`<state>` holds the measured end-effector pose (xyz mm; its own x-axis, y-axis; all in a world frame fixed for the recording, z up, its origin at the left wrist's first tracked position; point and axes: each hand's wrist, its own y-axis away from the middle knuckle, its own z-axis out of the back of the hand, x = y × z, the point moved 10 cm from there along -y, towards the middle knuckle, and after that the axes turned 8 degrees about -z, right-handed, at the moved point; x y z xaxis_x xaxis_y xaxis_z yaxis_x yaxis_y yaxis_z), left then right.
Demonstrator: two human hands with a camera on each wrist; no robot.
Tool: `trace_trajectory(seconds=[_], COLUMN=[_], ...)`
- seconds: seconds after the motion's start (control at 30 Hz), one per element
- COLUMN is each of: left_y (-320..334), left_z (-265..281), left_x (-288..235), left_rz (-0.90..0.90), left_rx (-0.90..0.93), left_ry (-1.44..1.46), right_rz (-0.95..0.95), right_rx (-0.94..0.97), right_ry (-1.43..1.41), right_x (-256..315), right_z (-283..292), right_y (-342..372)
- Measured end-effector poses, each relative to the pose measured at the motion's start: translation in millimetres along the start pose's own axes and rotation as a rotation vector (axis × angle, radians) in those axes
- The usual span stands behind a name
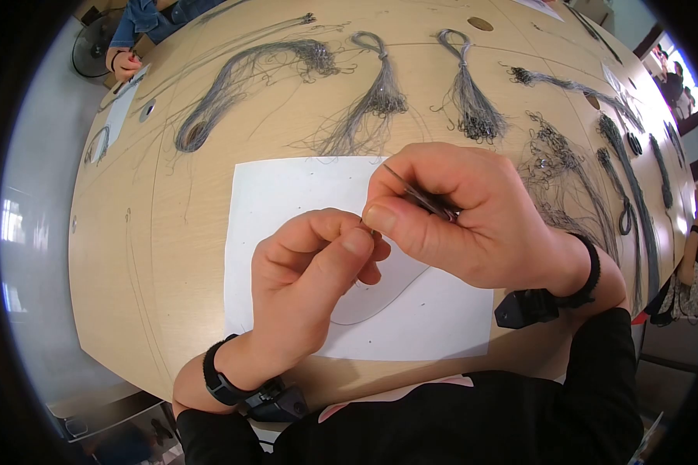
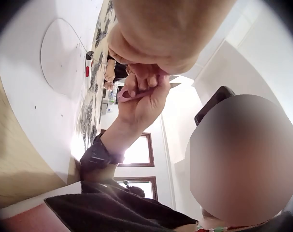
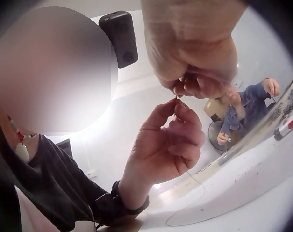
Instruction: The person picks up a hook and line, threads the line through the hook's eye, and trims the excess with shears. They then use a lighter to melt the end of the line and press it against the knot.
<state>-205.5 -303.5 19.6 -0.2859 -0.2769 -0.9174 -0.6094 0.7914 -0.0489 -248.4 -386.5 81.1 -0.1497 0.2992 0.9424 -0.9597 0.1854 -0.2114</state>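
Observation:
My left hand (image 1: 306,271) pinches a fine, fishing-line-like strand (image 1: 357,323) between thumb and index finger. A small dark piece (image 3: 176,97) shows at the meeting fingertips, its shape mostly hidden. From the hands, the strand drops in a wide loop over a white sheet (image 1: 267,201). Close above, the right hand (image 1: 461,213) pinches at the same spot with thumb and index finger. A slim, pointed metal tool (image 1: 411,190) lies in the right hand's grip, its tip sticking out past the index finger; I cannot tell its kind. The left wrist view shows its pinkish part (image 2: 132,95).
Bundles of grey line with dark hooks lie beyond the sheet, among them a looped bundle (image 1: 473,108) and a long curved bundle (image 1: 233,85). A tangled bundle (image 1: 566,163) sits right of the right hand. Across the table is another person's hand (image 1: 126,66). A marker (image 3: 286,126) lies near the sheet.

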Motion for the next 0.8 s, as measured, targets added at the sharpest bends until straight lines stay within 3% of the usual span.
trace_trajectory(seconds=[0.3, 0.47, 0.8], left_y=[-0.8, -0.5, -1.4], left_z=[-1.1, -0.8, 0.1], left_x=[1.6, 0.9, 1.1], left_rz=[0.011, 0.016, -0.006], left_rx=[0.014, 0.006, 0.015], left_ry=[0.058, 0.067, 0.013], right_rz=[0.045, -0.060, -0.036], right_rx=[0.002, 0.032, 0.065], right_ry=[0.022, -0.012, -0.046], right_x=[3.2, -1.5, -4.6], right_z=[0.1, -1.2, -6.0], right_y=[-0.1, -1.5, -1.7])
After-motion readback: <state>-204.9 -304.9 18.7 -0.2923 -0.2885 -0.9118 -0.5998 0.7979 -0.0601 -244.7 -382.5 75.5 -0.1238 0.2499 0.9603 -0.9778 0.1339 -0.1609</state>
